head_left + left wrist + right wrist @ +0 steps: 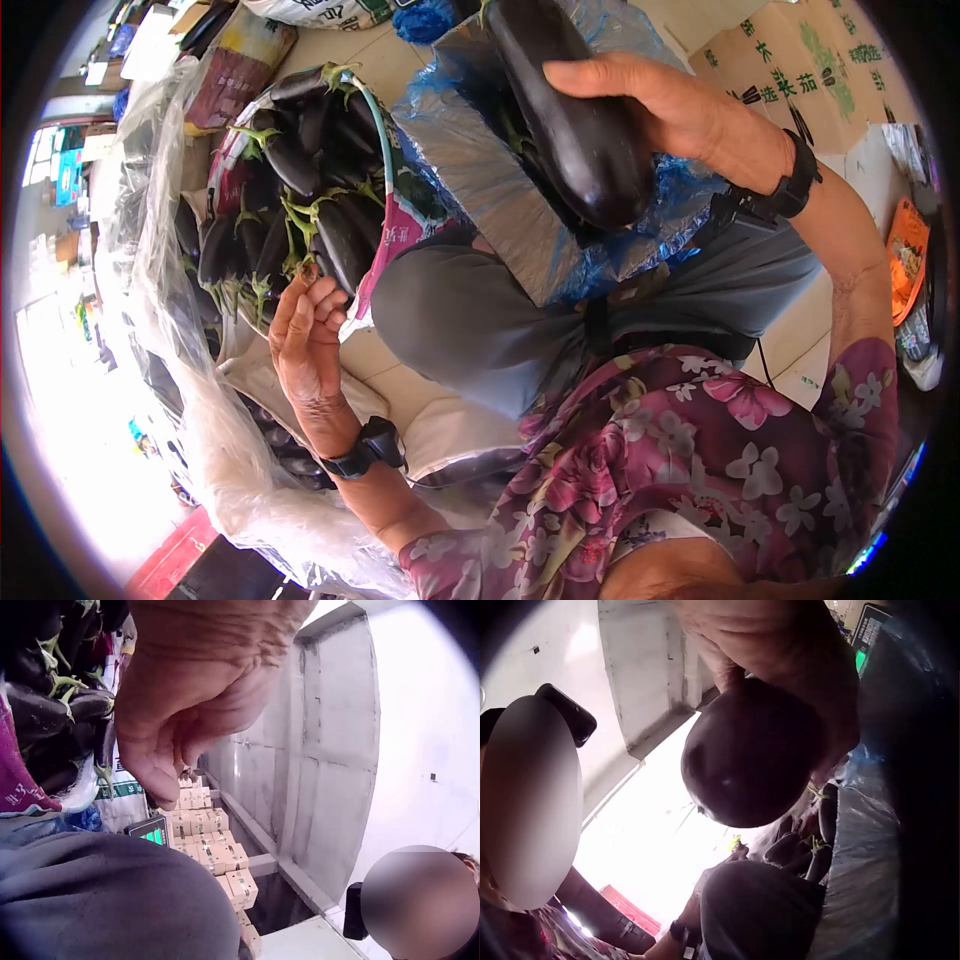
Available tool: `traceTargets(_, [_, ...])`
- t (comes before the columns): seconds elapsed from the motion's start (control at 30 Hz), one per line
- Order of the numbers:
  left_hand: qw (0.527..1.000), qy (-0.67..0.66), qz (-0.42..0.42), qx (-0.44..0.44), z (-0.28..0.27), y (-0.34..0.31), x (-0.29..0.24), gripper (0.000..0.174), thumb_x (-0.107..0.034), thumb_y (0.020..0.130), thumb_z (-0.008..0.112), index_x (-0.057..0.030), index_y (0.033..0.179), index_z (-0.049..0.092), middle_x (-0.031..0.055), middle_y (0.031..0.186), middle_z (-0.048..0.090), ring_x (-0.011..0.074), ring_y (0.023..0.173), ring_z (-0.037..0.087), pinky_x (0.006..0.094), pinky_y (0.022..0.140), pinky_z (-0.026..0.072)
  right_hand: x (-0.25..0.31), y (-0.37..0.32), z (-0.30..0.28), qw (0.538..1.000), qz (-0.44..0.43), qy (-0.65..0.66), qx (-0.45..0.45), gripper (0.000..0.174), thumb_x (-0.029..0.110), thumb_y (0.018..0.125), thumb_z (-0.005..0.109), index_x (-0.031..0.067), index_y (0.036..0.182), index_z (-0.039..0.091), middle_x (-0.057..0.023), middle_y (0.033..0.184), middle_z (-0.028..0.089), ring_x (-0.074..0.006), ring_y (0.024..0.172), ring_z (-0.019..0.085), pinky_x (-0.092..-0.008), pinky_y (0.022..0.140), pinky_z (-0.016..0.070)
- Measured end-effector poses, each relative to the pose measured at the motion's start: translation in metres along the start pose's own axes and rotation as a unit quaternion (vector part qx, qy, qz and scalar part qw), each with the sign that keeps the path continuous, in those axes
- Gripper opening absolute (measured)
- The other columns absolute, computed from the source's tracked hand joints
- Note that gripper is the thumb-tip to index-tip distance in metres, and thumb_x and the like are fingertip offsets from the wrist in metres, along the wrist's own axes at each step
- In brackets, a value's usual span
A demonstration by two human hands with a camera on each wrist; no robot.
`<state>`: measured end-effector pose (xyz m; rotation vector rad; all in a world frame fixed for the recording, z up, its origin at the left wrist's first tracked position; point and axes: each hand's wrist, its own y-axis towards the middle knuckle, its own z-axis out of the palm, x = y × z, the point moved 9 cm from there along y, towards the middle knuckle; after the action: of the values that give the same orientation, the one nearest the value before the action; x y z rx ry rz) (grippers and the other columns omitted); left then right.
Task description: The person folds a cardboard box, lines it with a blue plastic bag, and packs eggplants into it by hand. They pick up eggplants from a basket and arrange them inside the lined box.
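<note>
In the head view my right hand [665,100] grips a large dark eggplant [570,120], the thumb across its upper side. The eggplant is held over a container lined with a blue plastic bag [480,180]; its rounded end fills the middle of the right wrist view. My left hand [312,340] is beside the open sack [375,255] of eggplants [285,155], fingers bent. Its thumb and fingertips pinch a small brownish scrap [306,271], close to the green stems; cannot tell what the scrap is.
Clear plastic sheeting [215,430] runs along the left, with more eggplants under it. A printed cardboard box [800,70] lies at upper right. Stacked small boxes [214,851] and a scale display [150,832] show in the left wrist view. My bent knee [460,310] lies between sack and container.
</note>
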<state>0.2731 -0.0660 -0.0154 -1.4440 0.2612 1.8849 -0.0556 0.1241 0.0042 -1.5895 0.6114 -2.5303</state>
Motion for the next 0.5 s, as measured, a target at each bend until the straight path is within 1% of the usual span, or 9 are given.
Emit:
traceTargets(0.03, [1.000, -0.004, 0.002, 0.001, -0.002, 0.001, 0.001, 0.035, -0.009, 0.098, 0.056, 0.0061, 0.130, 0.055, 0.0217, 0.112, 0.067, 0.0263, 0.096, 0.068, 0.0316, 0.080, 0.0542, 0.004, 0.001, 0.006, 1.000, 0.000, -0.004, 0.000, 0.054, 0.038, 0.088, 0.072, -0.0019, 0.123, 0.059, -0.0114, 0.108, 0.067, -0.0172, 0.093, 0.068, -0.0309, 0.084, 0.0559])
traceTargets(0.1, [1.000, -0.026, 0.008, 0.015, -0.001, 0.005, 0.002, 0.036, -0.009, 0.099, 0.055, 0.0074, 0.131, 0.053, 0.0223, 0.114, 0.066, 0.0265, 0.098, 0.067, 0.0318, 0.080, 0.0544, 0.026, 0.002, 0.002, 0.994, -0.069, 0.048, -0.071, 0.051, 0.040, 0.091, 0.069, 0.0001, 0.120, 0.061, -0.0115, 0.106, 0.069, -0.0177, 0.088, 0.069, -0.0309, 0.082, 0.0578])
traceTargets(0.13, [0.999, -0.030, 0.014, 0.015, -0.001, 0.006, 0.002, 0.036, -0.009, 0.099, 0.055, 0.0074, 0.131, 0.053, 0.0223, 0.114, 0.066, 0.0265, 0.098, 0.067, 0.0318, 0.080, 0.0544, 0.033, 0.004, 0.000, 0.991, -0.086, 0.062, -0.083, 0.048, 0.039, 0.093, 0.067, 0.0009, 0.120, 0.061, -0.0120, 0.107, 0.069, -0.0220, 0.092, 0.070, -0.0341, 0.084, 0.0582])
traceTargets(0.23, [0.999, -0.042, -0.007, 0.019, -0.004, 0.003, 0.007, 0.043, -0.012, 0.097, 0.056, 0.0103, 0.134, 0.048, 0.0233, 0.117, 0.064, 0.0282, 0.101, 0.067, 0.0336, 0.083, 0.0552, 0.039, 0.014, -0.003, 0.990, -0.096, 0.101, -0.030, 0.041, 0.039, 0.091, 0.069, 0.0052, 0.114, 0.064, -0.0064, 0.100, 0.070, -0.0160, 0.088, 0.069, -0.0331, 0.080, 0.0580])
traceTargets(0.27, [0.999, -0.041, -0.001, 0.005, -0.004, -0.002, 0.005, 0.043, -0.012, 0.096, 0.056, 0.0101, 0.133, 0.049, 0.0237, 0.117, 0.064, 0.0302, 0.103, 0.066, 0.0361, 0.086, 0.0553, 0.039, 0.017, 0.000, 0.988, -0.083, 0.127, 0.016, 0.049, 0.039, 0.095, 0.063, 0.0011, 0.126, 0.057, -0.0173, 0.111, 0.067, -0.0336, 0.103, 0.068, -0.0409, 0.091, 0.0568])
traceTargets(0.3, [0.998, -0.056, 0.018, 0.017, 0.002, -0.006, 0.001, 0.043, -0.012, 0.096, 0.055, 0.0100, 0.133, 0.049, 0.0244, 0.117, 0.064, 0.0323, 0.104, 0.066, 0.0382, 0.089, 0.0551, 0.036, 0.018, -0.012, 0.987, -0.102, 0.114, -0.047, 0.054, 0.040, 0.096, 0.062, -0.0021, 0.129, 0.055, -0.0207, 0.113, 0.066, -0.0341, 0.106, 0.067, -0.0409, 0.094, 0.0553])
traceTargets(0.37, [0.994, -0.092, 0.021, 0.055, 0.007, -0.012, -0.003, 0.040, -0.009, 0.097, 0.053, 0.0099, 0.132, 0.050, 0.0249, 0.117, 0.064, 0.0326, 0.104, 0.066, 0.0365, 0.087, 0.0543, 0.036, 0.011, -0.004, 0.990, -0.086, 0.101, -0.047, 0.058, 0.040, 0.098, 0.057, -0.0086, 0.129, 0.052, -0.0257, 0.120, 0.062, -0.0340, 0.109, 0.066, -0.0403, 0.097, 0.0540])
traceTargets(0.4, [0.992, -0.100, 0.029, 0.063, 0.007, -0.016, -0.005, 0.039, -0.009, 0.098, 0.052, 0.0099, 0.132, 0.050, 0.0251, 0.118, 0.064, 0.0323, 0.104, 0.066, 0.0359, 0.087, 0.0538, 0.038, 0.007, 0.001, 0.992, -0.083, 0.072, -0.060, 0.050, 0.037, 0.095, 0.063, -0.0009, 0.127, 0.056, -0.0184, 0.111, 0.067, -0.0284, 0.100, 0.069, -0.0375, 0.090, 0.0563])
traceTargets(0.5, [0.992, -0.103, 0.035, 0.056, 0.011, -0.033, -0.010, 0.039, -0.010, 0.097, 0.057, 0.0090, 0.131, 0.052, 0.0242, 0.115, 0.064, 0.0307, 0.102, 0.065, 0.0340, 0.085, 0.0517, 0.034, 0.003, 0.009, 0.994, -0.087, 0.041, -0.060, 0.054, 0.038, 0.095, 0.063, -0.0031, 0.128, 0.053, -0.0209, 0.112, 0.065, -0.0294, 0.103, 0.068, -0.0378, 0.092, 0.0558])
